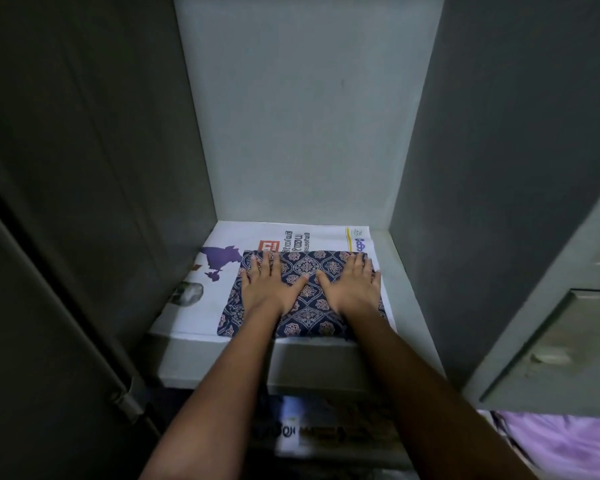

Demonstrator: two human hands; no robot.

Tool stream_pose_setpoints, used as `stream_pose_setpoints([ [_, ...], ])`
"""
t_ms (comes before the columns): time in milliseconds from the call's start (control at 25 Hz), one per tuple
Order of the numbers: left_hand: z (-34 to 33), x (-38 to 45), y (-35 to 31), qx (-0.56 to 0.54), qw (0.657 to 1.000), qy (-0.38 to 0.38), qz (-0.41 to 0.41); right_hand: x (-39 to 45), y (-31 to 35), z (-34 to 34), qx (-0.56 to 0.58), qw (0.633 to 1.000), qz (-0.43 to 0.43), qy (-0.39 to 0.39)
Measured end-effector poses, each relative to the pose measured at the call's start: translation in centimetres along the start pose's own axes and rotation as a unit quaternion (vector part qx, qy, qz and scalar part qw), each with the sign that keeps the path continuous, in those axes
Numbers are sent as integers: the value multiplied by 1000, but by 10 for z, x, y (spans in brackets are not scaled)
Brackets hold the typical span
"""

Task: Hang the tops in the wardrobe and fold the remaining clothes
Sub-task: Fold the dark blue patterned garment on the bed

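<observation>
a grey metal wardrobe [305, 109] fills the view, its pale back wall smooth and its side walls dark in shadow. a flat shelf [392, 271] sits low inside, lined with a sheet of newspaper [291, 237] printed with a purple map, a red block and dark script. on the newspaper lies a folded garment [309, 306], a neat rectangle of navy cloth with a repeating pale floral medallion pattern, its near edge at the shelf's front lip. the left hand [267, 285] lies flat on the cloth's left part, fingers straight and spread; the right hand [350, 285] presses flat on its right part, likewise released, grasping nothing. a second newspaper sheet [326, 434] lines the level below. the open door [548, 341] at right shows recessed panels, and lilac fabric [565, 445] lies beneath it, soft and creased.
</observation>
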State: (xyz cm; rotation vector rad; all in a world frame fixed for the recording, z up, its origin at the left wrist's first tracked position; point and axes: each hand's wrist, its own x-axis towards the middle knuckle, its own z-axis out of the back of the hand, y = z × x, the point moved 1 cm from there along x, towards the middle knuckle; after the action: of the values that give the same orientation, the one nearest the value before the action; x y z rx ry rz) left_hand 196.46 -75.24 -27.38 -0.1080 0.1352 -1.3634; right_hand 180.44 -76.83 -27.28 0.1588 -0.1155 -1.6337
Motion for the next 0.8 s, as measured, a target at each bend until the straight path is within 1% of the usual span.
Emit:
stream_pose_setpoints([
  [120, 0, -3, -1, -7, 1000, 11, 18, -4, -1, -1, 7, 1000, -28, 7],
  [200, 5, -3, -1, -4, 999, 26, 17, -7, -4, 0, -5, 1000, -19, 5],
  [280, 13, -4, 4, 3, 998, 68, 10, -16, -9, 4, -19, 1000, -8, 22],
  [360, 18, -19, 11, 0, 995, 103, 8, -34, -20, 7, -13, 998, -11, 60],
  [400, 18, -37, 14, -7, 995, 96, 2, -48, -26, 9, 3, 997, -10, 72],
  [480, 15, -76, 20, -43, 998, 43, -14, -79, -37, 15, 52, 996, 7, 68],
  [600, 29, -139, 17, -156, 987, -22, -22, -133, -52, 32, 183, 982, 40, 37],
  [640, 39, -160, 13, -224, 974, -35, -26, -152, -58, 41, 228, 971, 52, 42],
  [680, 50, -183, 7, -304, 951, -46, -29, -169, -65, 48, 265, 961, 61, 50],
  [760, 64, -233, -7, -457, 884, -84, -47, -211, -80, 59, 309, 947, 72, 52],
  [800, 68, -263, -14, -514, 851, -94, -51, -237, -90, 63, 333, 939, 69, 53],
])
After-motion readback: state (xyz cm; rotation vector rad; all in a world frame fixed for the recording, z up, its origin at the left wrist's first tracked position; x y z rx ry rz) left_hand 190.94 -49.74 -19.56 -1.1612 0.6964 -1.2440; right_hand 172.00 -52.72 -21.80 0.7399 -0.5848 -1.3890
